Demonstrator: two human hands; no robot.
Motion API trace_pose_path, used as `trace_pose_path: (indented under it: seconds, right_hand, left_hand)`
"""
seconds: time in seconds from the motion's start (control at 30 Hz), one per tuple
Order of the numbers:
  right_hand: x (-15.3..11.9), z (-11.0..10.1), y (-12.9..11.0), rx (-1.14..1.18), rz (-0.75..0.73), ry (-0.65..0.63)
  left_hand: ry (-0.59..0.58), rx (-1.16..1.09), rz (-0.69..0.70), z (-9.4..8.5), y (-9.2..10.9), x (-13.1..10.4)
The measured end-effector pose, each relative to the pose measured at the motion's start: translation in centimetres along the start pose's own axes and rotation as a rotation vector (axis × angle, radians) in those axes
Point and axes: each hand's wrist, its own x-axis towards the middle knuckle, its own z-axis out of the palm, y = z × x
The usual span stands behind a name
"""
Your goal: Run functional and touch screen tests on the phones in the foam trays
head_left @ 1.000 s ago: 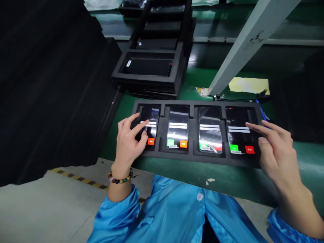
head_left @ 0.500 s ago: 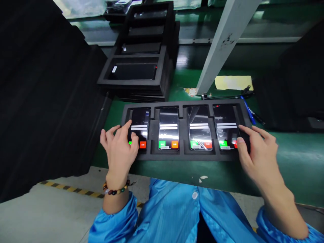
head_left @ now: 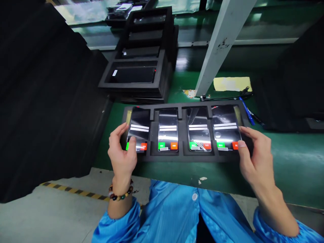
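Observation:
A black foam tray (head_left: 164, 157) lies on the green table and bears several phones with lit screens showing green and red boxes. My left hand (head_left: 123, 148) grips the leftmost phone (head_left: 139, 123) by its edges, thumb on the lower screen, and the phone is tilted up a little in its slot. At the other end, my right hand (head_left: 257, 152) holds the rightmost phone (head_left: 225, 118) by its right side, also slightly raised. Between them, two phones (head_left: 168, 118) (head_left: 198, 118) lie flat in their slots.
Stacked black trays with dark phones (head_left: 134, 75) stand behind to the left. A grey post (head_left: 217, 47) rises behind the tray, near a yellow paper (head_left: 231, 83), a cable and a blue pen (head_left: 246, 111). Tall black stacks (head_left: 50, 101) flank both sides.
Both outer phones have been taken hold of and tipped up slightly in their slots. The fingers of my left hand have moved from above the leftmost phone to its left edge.

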Motion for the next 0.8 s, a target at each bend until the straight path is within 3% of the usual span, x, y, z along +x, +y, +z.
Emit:
trace_pose_path:
  seconds: [0.2,0.37,0.47,0.67,0.8]
  right_hand:
    - [0.0,0.4,-0.7,-0.01,-0.136,0.027]
    - [-0.2,0.7,-1.4,-0.024,-0.205,0.056]
    - [-0.3,0.9,-1.8,-0.057,-0.207,0.054]
    - [-0.4,0.8,-1.4,-0.029,-0.202,0.045]
    - [-0.4,0.9,-0.6,-0.078,-0.109,0.006]
  left_hand:
    - [0.078,0.053,0.214,1.1,2.7,-0.1]
    - [0.083,0.094,0.253,1.2,2.3,0.0]
    - [0.099,0.096,0.183,0.9,1.5,0.0]
    - [0.069,0.046,-0.111,0.5,0.4,0.2]
    - [0.045,0.109,-0.168,0.4,0.4,0.4]
